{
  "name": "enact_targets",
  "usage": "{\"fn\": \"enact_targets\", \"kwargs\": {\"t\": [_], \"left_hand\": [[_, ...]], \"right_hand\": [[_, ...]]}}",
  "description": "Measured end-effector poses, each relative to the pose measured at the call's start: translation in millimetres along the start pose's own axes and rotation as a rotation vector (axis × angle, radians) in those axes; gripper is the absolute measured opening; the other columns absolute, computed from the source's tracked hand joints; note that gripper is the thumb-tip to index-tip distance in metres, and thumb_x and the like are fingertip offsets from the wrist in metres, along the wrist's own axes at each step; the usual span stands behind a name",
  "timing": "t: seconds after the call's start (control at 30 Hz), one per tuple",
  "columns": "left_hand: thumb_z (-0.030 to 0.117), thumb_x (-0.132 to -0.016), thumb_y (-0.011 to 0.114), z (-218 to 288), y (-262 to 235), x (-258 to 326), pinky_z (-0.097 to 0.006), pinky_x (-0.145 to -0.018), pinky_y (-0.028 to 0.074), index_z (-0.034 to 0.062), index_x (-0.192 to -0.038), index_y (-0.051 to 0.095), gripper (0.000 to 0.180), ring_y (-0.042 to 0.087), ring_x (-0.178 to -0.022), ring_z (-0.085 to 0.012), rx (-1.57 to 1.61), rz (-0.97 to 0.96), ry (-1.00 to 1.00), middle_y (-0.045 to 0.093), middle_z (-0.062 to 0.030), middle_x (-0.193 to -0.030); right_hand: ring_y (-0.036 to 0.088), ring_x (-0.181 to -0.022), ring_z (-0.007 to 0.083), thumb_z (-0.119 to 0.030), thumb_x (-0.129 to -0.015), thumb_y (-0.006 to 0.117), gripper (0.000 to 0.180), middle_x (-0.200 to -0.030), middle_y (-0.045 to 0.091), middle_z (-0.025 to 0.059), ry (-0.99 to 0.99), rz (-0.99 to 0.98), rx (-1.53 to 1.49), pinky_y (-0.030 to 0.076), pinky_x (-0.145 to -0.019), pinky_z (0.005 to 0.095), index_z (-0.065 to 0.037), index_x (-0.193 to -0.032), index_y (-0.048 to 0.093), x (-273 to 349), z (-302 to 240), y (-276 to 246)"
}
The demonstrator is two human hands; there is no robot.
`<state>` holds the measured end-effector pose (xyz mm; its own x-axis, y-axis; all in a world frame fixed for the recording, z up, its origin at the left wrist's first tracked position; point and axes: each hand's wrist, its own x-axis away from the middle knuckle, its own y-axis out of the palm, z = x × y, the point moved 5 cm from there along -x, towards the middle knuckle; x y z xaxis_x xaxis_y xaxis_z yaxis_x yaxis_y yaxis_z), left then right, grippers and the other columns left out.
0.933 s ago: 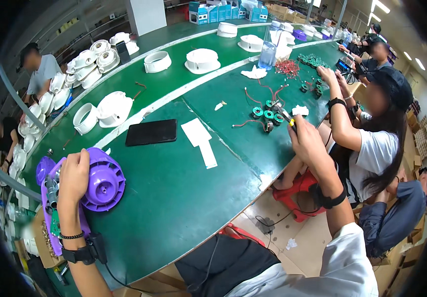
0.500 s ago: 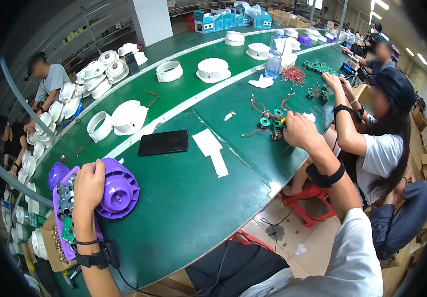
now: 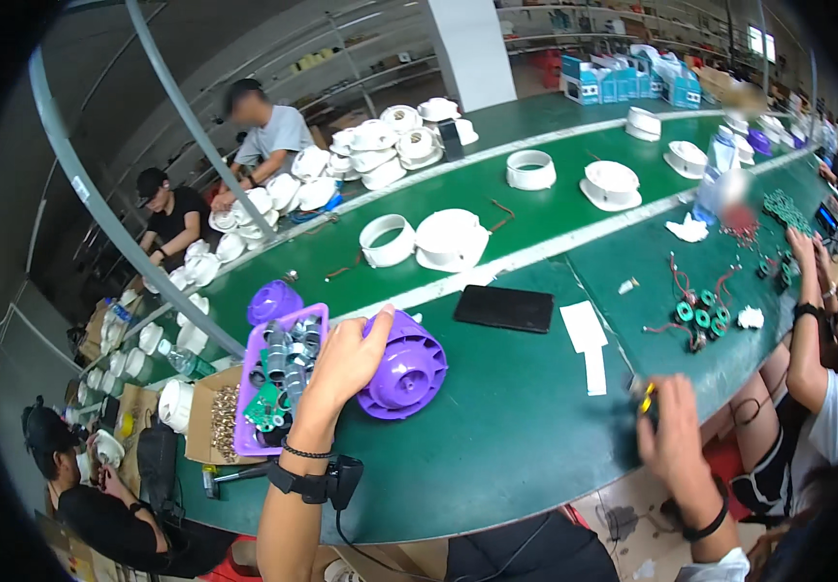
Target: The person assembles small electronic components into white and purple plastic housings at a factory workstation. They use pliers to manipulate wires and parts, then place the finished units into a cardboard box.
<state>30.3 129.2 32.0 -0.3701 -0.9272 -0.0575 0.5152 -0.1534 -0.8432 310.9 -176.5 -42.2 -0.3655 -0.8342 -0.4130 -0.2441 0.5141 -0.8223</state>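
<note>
My left hand (image 3: 353,357) is closed on the left rim of a round purple plastic housing (image 3: 411,373), with a ribbed edge and a raised hub. The housing's left side is hidden behind my fingers. My right hand (image 3: 673,427), slightly blurred, curls around a small yellow-and-black object (image 3: 647,401) over the table near its front edge. What kind of object it is I cannot make out. Beyond that hand lie several green ring coils (image 3: 702,315) with red wires. Just left of my left hand, a purple tray (image 3: 247,419) contains grey cylindrical parts and green circuit boards.
A black phone (image 3: 503,307) and white paper pieces (image 3: 584,330) lie mid-table. A cardboard box (image 3: 201,427) of small brass parts and a hammer (image 3: 234,475) sit left. White housings (image 3: 453,240) stand along the green belt (image 3: 331,254). Co-workers sit left and right.
The view has swung left. My right hand has come away from the green coils toward the table's front edge with the yellow-and-black object. My left hand stays on the purple housing.
</note>
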Motion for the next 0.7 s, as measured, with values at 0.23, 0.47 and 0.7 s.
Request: {"fn": "enact_targets", "kwargs": {"t": [0.23, 0.47, 0.7], "left_hand": [[0.049, -0.087, 0.07, -62.3, -15.0, -82.8, -0.034, -0.087, 0.052, -0.0158, -0.113, 0.055, 0.072, 0.065, -0.097, -0.0225, 0.383, -0.001, 0.104, 0.068, -0.0206, -0.107], [0.046, -0.088, 0.061, -143.7, -83.0, -176.5, -0.04, -0.103, 0.044, -0.0238, -0.128, 0.037, 0.084, 0.057, -0.121, -0.0451, 0.155, 0.52, -0.37, 0.056, -0.0386, -0.124], [0.026, -0.105, 0.037, -173.6, -19.2, -216.5, -0.046, -0.081, 0.058, -0.0017, -0.119, 0.055, 0.036, 0.067, -0.092, -0.0245, 0.73, -0.104, -0.494, 0.067, -0.013, -0.109]], "right_hand": [[0.049, -0.094, 0.0388, 0.001, -0.064, 0.062, 0.045, -0.1, 0.052, 0.0194, 0.044, 0.086, -0.13, 0.038, -0.084, 0.0467, 0.0, -0.108, 0.054, 6.0, -7.2, 24.9], [0.048, -0.09, 0.0392, -0.001, -0.066, 0.061, 0.04, -0.096, 0.05, 0.0204, 0.08, 0.038, -0.12, 0.037, -0.081, 0.0458, 0.001, -0.105, 0.054, 1.7, -10.7, 24.4], [0.051, -0.098, 0.042, -0.006, -0.085, 0.059, 0.039, -0.104, 0.056, 0.0245, 0.177, -0.128, -0.186, 0.04, -0.088, 0.0489, -0.001, -0.123, 0.055, 6.1, -0.9, 30.0]]}}
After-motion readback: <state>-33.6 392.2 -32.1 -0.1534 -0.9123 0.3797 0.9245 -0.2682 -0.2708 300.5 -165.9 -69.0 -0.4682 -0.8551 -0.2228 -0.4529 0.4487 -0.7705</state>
